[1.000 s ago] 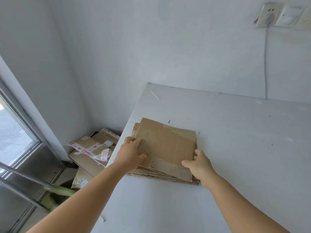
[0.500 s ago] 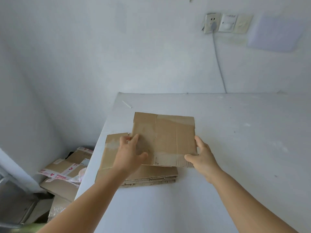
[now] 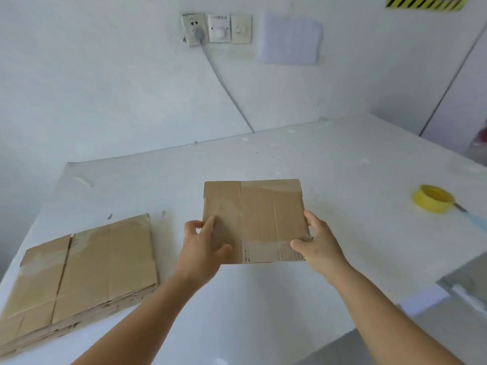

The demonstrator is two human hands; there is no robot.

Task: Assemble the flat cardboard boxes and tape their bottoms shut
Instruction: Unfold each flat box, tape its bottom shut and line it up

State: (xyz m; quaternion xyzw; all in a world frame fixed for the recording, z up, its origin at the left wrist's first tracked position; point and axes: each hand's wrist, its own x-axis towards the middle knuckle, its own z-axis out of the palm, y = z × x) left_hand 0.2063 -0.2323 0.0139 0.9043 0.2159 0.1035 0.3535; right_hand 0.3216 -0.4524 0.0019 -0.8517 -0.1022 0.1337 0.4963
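A flat folded cardboard box (image 3: 259, 219) hangs above the middle of the white table, with old clear tape along its near edge. My left hand (image 3: 204, 245) grips its left edge, thumb on top. My right hand (image 3: 317, 242) grips its near right corner. A stack of flat cardboard boxes (image 3: 87, 267) lies at the table's near left. A yellow roll of tape (image 3: 432, 198) sits on the table at the far right.
The white table (image 3: 263, 159) runs back to a white wall with sockets (image 3: 216, 29) and a hanging cable (image 3: 226, 88). A blue-handled tool (image 3: 474, 219) lies beside the tape roll. The table's right edge drops off near a grey floor (image 3: 434, 333).
Both hands have lifted the top flat box off the stack and carried it right, toward the table's middle. The view has swung right, showing the tape roll.
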